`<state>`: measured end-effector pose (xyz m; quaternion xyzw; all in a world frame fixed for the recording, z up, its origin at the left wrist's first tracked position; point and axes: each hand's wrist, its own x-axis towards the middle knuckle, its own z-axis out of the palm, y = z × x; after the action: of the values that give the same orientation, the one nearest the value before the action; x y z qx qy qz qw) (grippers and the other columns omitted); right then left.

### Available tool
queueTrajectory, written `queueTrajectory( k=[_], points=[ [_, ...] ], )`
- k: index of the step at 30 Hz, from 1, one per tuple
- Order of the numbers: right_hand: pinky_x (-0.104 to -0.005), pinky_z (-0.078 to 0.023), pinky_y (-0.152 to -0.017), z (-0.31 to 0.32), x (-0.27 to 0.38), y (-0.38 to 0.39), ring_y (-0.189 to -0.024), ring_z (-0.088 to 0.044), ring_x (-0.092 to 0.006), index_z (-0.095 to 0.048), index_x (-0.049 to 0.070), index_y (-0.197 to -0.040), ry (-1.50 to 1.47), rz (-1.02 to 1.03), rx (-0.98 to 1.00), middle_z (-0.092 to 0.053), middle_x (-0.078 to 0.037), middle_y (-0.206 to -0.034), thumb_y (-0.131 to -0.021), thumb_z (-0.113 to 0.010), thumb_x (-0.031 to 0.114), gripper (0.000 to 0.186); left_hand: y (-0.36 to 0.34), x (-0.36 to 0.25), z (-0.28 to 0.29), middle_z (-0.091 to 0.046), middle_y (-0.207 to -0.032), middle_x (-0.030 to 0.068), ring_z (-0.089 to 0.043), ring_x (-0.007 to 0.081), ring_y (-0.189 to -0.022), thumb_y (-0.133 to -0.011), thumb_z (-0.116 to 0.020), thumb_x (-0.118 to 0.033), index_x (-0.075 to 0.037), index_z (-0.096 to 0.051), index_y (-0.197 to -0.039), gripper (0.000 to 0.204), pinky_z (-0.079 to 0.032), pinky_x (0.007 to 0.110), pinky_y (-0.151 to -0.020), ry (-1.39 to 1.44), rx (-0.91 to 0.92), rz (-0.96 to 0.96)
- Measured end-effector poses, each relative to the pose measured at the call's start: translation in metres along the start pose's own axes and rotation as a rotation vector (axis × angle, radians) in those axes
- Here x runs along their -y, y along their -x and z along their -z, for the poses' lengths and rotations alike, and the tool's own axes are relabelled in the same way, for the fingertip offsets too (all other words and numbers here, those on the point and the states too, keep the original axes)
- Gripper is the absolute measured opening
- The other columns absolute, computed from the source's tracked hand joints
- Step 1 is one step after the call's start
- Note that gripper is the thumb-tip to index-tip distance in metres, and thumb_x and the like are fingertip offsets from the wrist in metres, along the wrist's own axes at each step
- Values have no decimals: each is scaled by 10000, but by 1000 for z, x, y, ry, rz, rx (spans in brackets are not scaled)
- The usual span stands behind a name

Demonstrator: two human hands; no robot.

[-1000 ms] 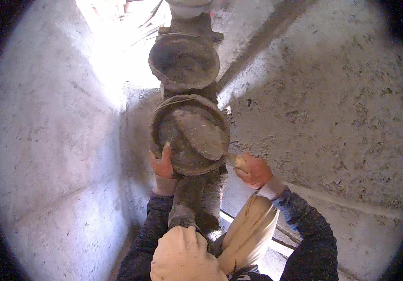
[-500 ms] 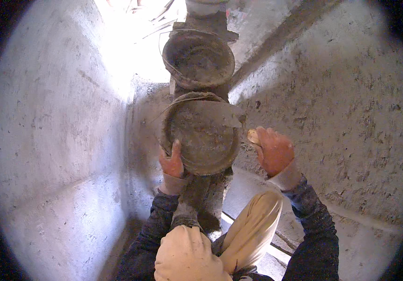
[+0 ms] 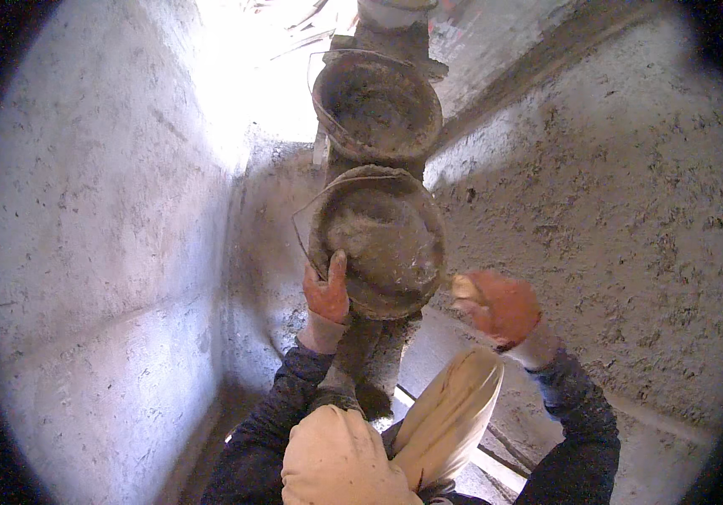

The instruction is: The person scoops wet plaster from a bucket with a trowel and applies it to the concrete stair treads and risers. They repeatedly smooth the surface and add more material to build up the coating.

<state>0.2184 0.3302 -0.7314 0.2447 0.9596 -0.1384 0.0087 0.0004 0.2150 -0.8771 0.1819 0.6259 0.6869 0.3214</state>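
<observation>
A round bucket (image 3: 386, 248) with a mud-caked rim holds wet grey-brown mortar, its surface uneven and scooped toward the middle. My left hand (image 3: 328, 290) grips the near left part of the rim, thumb laid over the inside edge. To the right of this bucket, my right hand (image 3: 504, 307) is closed on the pale wooden handle of a trowel (image 3: 466, 288); motion blurs the hand, and the blade cannot be made out. The bucket's wire bail (image 3: 298, 220) hangs out over the left side.
A second bucket (image 3: 378, 109), also dirty inside, stands just beyond on the same narrow plank (image 3: 433, 71). Farther off is a pale container (image 3: 395, 15). Rough plastered walls rise at left (image 3: 109, 252) and right (image 3: 597, 227). My bent knees (image 3: 454, 404) are close below.
The trowel blade, earlier over the bucket's right side, no longer shows there. My right hand has come down nearer me. The mortar surface looks more hollowed, and the whole view has shifted slightly.
</observation>
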Motion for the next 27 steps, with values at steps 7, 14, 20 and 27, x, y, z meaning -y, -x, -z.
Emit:
queueTrajectory(
  k=[7,14,20,27],
  points=[
    [-451,-486,-604,-4,-26,-10,-746,-619,-352,-542,61,-1111,342,-266,-27,-626,-167,-842,-774,-634,364,462,0,-15,-12,-522,-1262,154,-496,232,-1151,-909,-567,-170,40,-424,-1302,468,-381,337,-982,44,73,-29],
    [-459,-470,-581,-41,6,-15,-682,-623,-350,-550,54,-1074,-267,-360,336,-638,-163,-774,-843,-574,444,453,3,-19,-15,-516,-1266,158,-492,242,-1151,-910,-568,-232,39,-413,-1312,509,-392,341,-966,-124,68,-107],
    [-477,-471,-599,-51,-3,18,-711,-626,-375,-548,74,-1000,-369,-445,295,-628,-178,-737,-809,-626,458,436,0,-1,-2,-516,-1260,151,-493,241,-1135,-902,-585,-308,38,-411,-1314,566,-414,339,-938,-50,14,27],
    [-484,-473,-598,-65,-7,26,-664,-600,-392,-503,99,-1075,-399,-454,185,-607,-165,-729,-807,-645,384,417,-7,30,16,-515,-1248,158,-482,241,-1151,-878,-608,-404,64,-404,-1310,669,-403,327,-956,-95,-79,96]
  ],
)
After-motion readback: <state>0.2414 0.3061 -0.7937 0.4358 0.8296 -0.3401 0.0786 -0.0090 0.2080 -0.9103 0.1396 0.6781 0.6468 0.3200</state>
